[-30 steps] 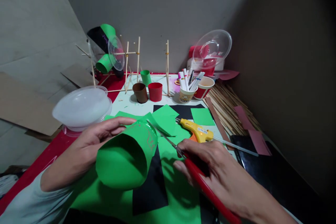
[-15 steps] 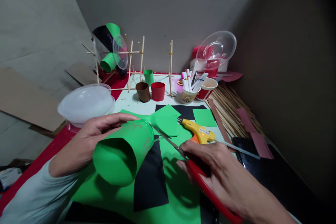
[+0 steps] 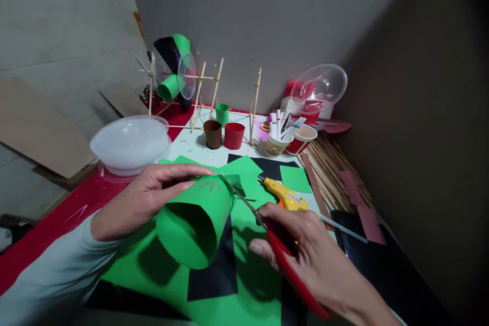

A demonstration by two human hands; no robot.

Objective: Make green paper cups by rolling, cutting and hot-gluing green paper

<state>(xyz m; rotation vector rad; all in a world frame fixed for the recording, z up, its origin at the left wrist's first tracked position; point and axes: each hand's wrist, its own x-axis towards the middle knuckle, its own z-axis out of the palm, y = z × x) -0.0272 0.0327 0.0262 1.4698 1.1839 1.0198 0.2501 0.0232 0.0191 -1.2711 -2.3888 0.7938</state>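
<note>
My left hand (image 3: 147, 201) is closed around the back of a green paper cylinder (image 3: 198, 219), holding it tilted with its hollow end toward me. Faint brown marks show on the cylinder's top. In my right hand (image 3: 305, 244) is a pair of scissors (image 3: 290, 270) with red handles. Its blades reach to the far rim of the cylinder, where cut paper edges stick out; the blade tips are partly hidden against the paper. Beneath lie green paper sheets (image 3: 255, 285) and a black paper strip (image 3: 214, 280). Just beyond the right hand rests a yellow glue gun (image 3: 284, 194).
Small brown (image 3: 213, 135), red (image 3: 234, 136) and green paper cups stand before a wooden stick frame (image 3: 255, 107). A marker cup (image 3: 278, 145) sits farther right, beside a bundle of sticks (image 3: 336, 168). Clear plastic bowls (image 3: 130, 140) are at left.
The cylinder has turned and shifted slightly right in my left hand. The scissors have stayed at its far rim, and the whole view has swung a little.
</note>
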